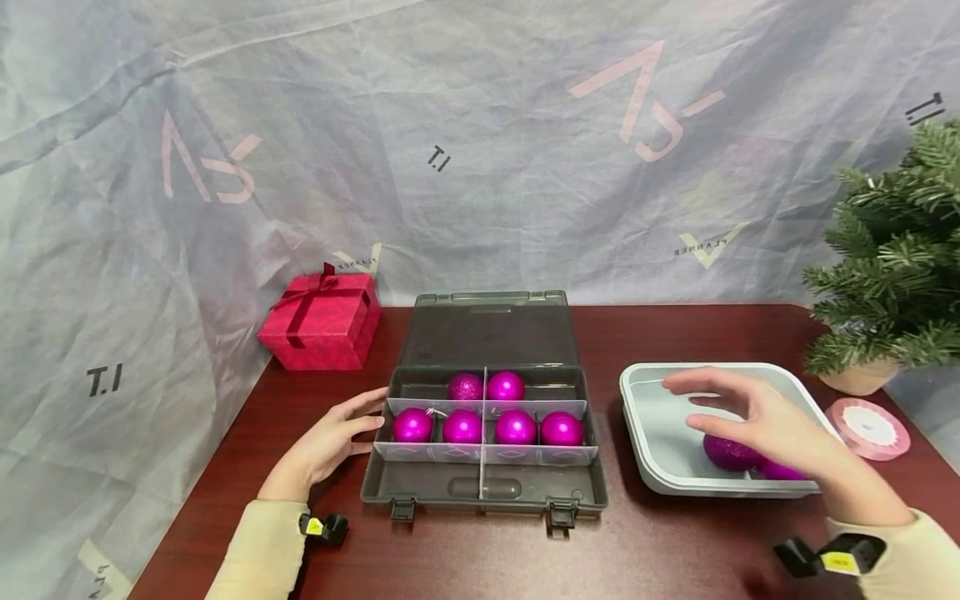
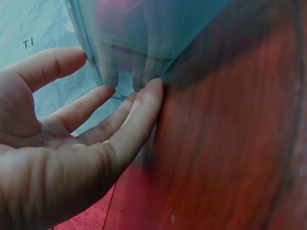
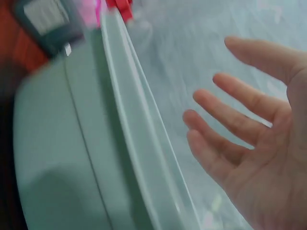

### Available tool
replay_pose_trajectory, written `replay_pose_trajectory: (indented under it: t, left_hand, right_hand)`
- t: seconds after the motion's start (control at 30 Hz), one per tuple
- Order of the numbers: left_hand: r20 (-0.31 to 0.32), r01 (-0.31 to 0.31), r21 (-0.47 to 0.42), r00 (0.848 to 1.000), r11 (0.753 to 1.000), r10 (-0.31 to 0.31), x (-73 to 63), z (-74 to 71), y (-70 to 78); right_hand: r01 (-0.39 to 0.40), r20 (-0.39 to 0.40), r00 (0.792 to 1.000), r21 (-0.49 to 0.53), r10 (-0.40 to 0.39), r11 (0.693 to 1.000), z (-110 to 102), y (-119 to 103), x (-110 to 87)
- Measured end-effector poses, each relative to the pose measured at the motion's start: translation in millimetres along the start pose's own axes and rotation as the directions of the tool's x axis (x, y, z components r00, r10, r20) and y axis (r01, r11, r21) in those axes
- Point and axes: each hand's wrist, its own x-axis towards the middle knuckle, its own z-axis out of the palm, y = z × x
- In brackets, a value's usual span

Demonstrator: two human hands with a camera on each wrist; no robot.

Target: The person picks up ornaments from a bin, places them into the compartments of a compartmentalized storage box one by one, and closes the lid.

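A dark translucent organizer box [image 1: 483,487] lies with its lid [image 1: 491,333] raised at the back. Shiny purple Christmas balls [image 1: 516,427] fill its middle row, and the back row holds a glittery ball [image 1: 466,387] beside a smooth one [image 1: 506,386]. My left hand [image 1: 330,442] touches the box's left side with extended fingertips; the left wrist view shows these fingers [image 2: 136,120] against the translucent wall. Over a pale grey basin [image 1: 637,417] hovers my right hand [image 1: 772,421], fingers spread and holding nothing. Below it, a glittery purple ball [image 1: 727,454] and another purple ball [image 1: 783,472] are partly hidden.
A red gift box [image 1: 330,325] with a dark ribbon stands back left. On the right are a pink ribbon roll [image 1: 870,429] and a small artificial fir tree [image 1: 900,275] in a pot. A grey printed cloth [image 1: 495,208] hangs behind the brown table [image 1: 450,558].
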Motion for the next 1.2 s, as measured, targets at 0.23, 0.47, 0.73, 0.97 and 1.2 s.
replay_pose_trajectory:
  t: [0.23, 0.47, 0.73, 0.97, 1.2]
  left_hand:
    - [0.007, 0.003, -0.002, 1.000, 1.000, -0.003, -1.7, 0.3, 1.1]
    - [0.013, -0.005, -0.009, 1.000, 1.000, 0.006, -2.1, 0.4, 0.4]
    - [0.013, -0.006, -0.011, 1.000, 1.000, 0.006, -1.1, 0.3, 1.1]
    - [0.010, -0.005, -0.010, 1.000, 1.000, 0.005, -1.0, 0.3, 0.9]
    - [0.007, 0.001, -0.005, 1.000, 1.000, -0.001, -1.5, 0.8, 1.6]
  right_hand:
    - [0.001, 0.092, 0.996, 0.069, -0.007, 0.998, -37, 31, -20.1]
    - [-0.093, 0.213, 0.971, -0.066, 0.105, 0.993, -48, 46, -27.5]
    - [0.013, 0.357, 0.934, -0.051, 0.006, 0.999, -50, 59, -28.7]
    - [0.010, 0.472, 0.880, 0.097, -0.054, 0.995, -51, 74, -28.4]
    - [-0.085, 0.477, 0.879, 0.183, -0.013, 0.979, -50, 76, -29.4]
